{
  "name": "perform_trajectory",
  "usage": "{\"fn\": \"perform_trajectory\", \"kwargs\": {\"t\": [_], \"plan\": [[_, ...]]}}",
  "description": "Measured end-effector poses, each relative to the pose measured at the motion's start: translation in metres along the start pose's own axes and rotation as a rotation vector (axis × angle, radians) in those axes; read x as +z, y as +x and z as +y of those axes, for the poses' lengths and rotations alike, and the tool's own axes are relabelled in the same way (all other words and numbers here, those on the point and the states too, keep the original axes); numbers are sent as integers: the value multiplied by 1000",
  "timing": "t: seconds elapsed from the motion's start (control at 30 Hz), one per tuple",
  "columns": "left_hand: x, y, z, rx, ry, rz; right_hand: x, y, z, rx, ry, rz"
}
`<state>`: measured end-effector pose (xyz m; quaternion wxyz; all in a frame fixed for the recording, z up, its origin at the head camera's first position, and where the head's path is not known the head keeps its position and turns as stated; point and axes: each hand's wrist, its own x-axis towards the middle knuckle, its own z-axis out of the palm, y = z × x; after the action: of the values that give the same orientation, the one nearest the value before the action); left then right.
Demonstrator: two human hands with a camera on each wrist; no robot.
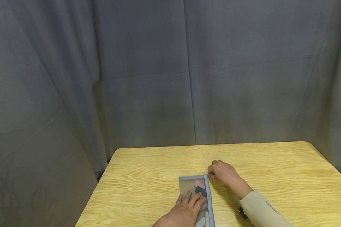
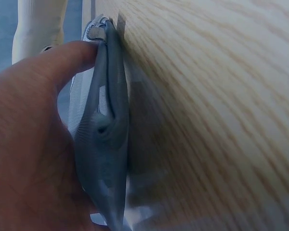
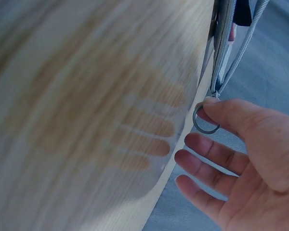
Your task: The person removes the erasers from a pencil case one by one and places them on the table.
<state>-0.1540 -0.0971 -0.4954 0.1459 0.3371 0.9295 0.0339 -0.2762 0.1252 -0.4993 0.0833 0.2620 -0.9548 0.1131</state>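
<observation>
A grey mesh zip pouch (image 1: 184,185) with pale blue-grey edging lies on the table. Through its mesh show a pink piece (image 1: 199,184), a dark piece (image 1: 200,191) and whitish items (image 1: 203,220) at the near end. My left hand (image 1: 184,212) rests on the pouch with its fingers spread; the left wrist view has its thumb (image 2: 77,55) against the pouch's end. At the far right corner my right hand (image 1: 223,171) pinches a ring zipper pull (image 3: 205,126) between thumb and forefinger. The zipper's toothed edges (image 3: 245,45) stand apart beyond the pull.
The wood-grain table (image 1: 142,170) extends around the pouch on both sides. Grey curtains (image 1: 147,94) hang behind and beside it. A black object (image 1: 242,212) shows at my right sleeve (image 1: 261,208).
</observation>
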Motion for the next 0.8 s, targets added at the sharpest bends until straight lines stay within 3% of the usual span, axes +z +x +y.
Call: {"fn": "perform_trajectory", "kwargs": {"t": [0.37, 0.8], "plan": [[-4, -1, 0, 18, 21, 9, 1, -2, 2, -86, 7, 23], [-16, 5, 9, -25, 36, 8, -5, -9, 0, -48, -16, 14]]}}
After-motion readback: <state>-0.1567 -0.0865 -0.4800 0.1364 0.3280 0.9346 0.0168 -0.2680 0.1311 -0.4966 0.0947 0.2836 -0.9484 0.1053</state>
